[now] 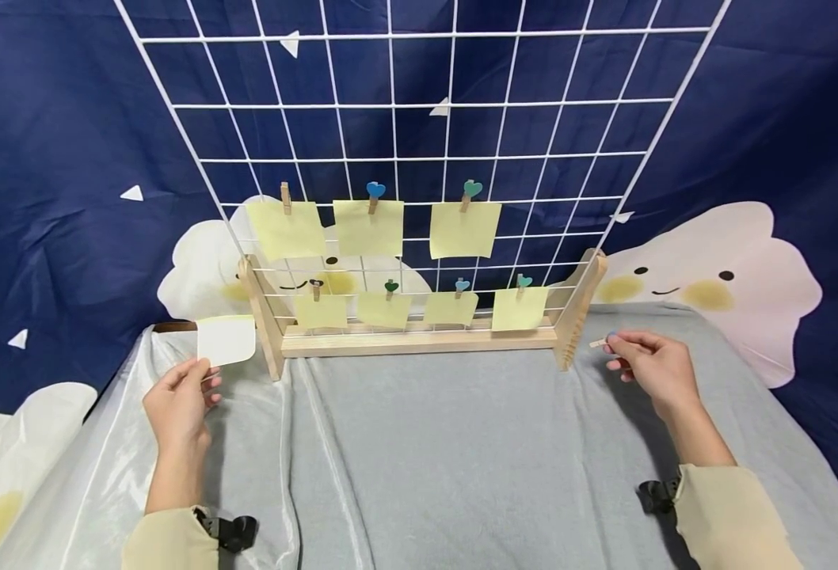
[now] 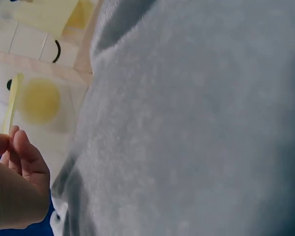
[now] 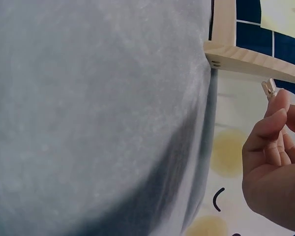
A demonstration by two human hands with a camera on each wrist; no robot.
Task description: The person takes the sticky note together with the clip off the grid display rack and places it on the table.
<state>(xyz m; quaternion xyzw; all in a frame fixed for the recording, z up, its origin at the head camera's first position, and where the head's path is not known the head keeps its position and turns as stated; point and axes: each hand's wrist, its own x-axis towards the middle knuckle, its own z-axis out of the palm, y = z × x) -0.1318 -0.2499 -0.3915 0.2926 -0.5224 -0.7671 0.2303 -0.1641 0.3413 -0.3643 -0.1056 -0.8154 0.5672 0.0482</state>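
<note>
The left hand [image 1: 180, 404] pinches the lower edge of a note sheet [image 1: 226, 342], white-faced with a yellow top edge, left of the rack. In the left wrist view the sheet [image 2: 11, 105] appears edge-on between thumb and fingers of the left hand [image 2: 22, 182]. Right of the rack, the right hand [image 1: 654, 368] pinches a small wooden clip [image 1: 598, 343] with a bit of blue at the fingertips. The right wrist view shows the clip [image 3: 269, 87] pointing out of the right hand [image 3: 275, 157]. Several yellow notes [image 1: 369, 228] hang in two rows on the white grid [image 1: 422, 104], each under a clip.
The grid stands in a wooden base [image 1: 419, 342] with upright side pieces [image 1: 579, 309]. Grey cloth [image 1: 433, 451] covers the table in front. Behind hangs a dark blue curtain [image 1: 55, 119] with cloud faces. A black wrist device [image 1: 237, 533] sits at the left sleeve.
</note>
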